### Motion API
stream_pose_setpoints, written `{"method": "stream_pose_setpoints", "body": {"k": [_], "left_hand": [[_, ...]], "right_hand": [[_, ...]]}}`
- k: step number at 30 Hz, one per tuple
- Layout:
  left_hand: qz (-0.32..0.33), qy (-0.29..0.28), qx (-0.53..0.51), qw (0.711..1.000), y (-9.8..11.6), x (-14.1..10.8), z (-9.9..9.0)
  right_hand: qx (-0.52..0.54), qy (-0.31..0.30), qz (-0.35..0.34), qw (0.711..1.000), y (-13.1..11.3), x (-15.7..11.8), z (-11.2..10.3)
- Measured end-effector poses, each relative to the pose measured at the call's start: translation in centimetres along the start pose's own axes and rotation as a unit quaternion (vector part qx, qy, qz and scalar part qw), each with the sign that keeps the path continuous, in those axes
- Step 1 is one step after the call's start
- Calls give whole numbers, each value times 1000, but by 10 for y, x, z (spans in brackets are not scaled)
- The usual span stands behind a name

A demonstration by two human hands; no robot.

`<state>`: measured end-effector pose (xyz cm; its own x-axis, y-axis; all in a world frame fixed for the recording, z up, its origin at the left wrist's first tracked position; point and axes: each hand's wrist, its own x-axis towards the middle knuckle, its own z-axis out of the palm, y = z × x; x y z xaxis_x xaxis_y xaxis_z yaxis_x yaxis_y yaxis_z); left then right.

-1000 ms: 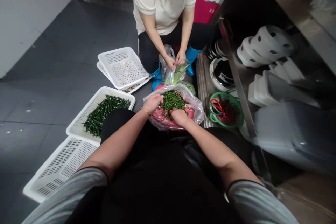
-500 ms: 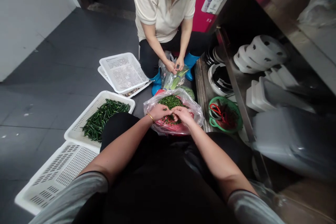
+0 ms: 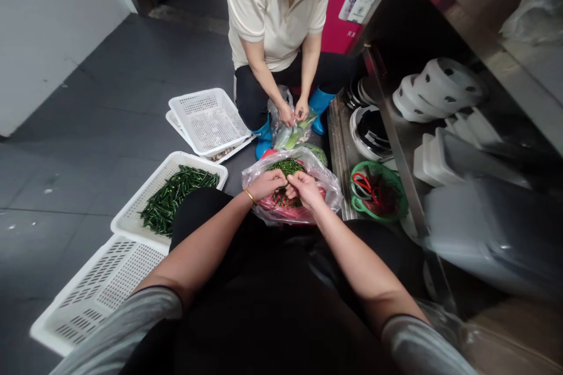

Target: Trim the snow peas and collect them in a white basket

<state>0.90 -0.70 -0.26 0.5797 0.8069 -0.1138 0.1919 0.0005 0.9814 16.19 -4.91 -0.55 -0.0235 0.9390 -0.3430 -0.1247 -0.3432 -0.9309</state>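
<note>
Over a clear plastic bag with a red lining, my left hand and my right hand meet fingertip to fingertip. Both are closed in a pinch on what looks like one small green chili pepper, mostly hidden by the fingers. Thin green chilies and stems fill the bag under them. To the left, dark green chilies lie heaped in a white perforated tray. A yellow bangle circles my left wrist.
A co-worker in a cream shirt and blue boots sits opposite, both hands at leafy green stalks in plastic. More white trays lie left. On the right are a green basket with red-handled scissors and a metal shelf with white containers.
My fingertips have shifted slightly, and my right hand is more curled at the pinch. The co-worker's hands have moved a little apart.
</note>
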Motion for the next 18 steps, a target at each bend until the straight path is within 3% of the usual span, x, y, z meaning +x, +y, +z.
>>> {"method": "stream_pose_setpoints", "body": {"k": [3, 6, 8, 9, 11, 14, 16, 18], "left_hand": [[-65, -54, -89, 992, 4, -3, 0], [-132, -84, -210, 965, 9, -7, -1], [-126, -76, -218, 965, 12, -10, -2], [-116, -73, -203, 969, 13, -11, -4], [-97, -92, -168, 977, 15, -13, -9], [-96, -155, -177, 967, 18, -18, -19], [-108, -165, -208, 958, 20, -20, -24], [-115, -119, -244, 956, 20, -20, -29]], "right_hand": [[-90, 36, -82, 992, -11, -1, 4], [-294, 92, -222, 925, -23, -5, 9], [-372, 106, -252, 887, -27, -8, 11], [-379, 96, -240, 889, -28, -9, 11], [-335, 42, -180, 924, -28, -9, 9], [-155, -27, -100, 982, -26, -4, -2], [-91, -20, -88, 992, -24, 0, -11], [-216, -39, -57, 974, -19, 2, -16]]}}
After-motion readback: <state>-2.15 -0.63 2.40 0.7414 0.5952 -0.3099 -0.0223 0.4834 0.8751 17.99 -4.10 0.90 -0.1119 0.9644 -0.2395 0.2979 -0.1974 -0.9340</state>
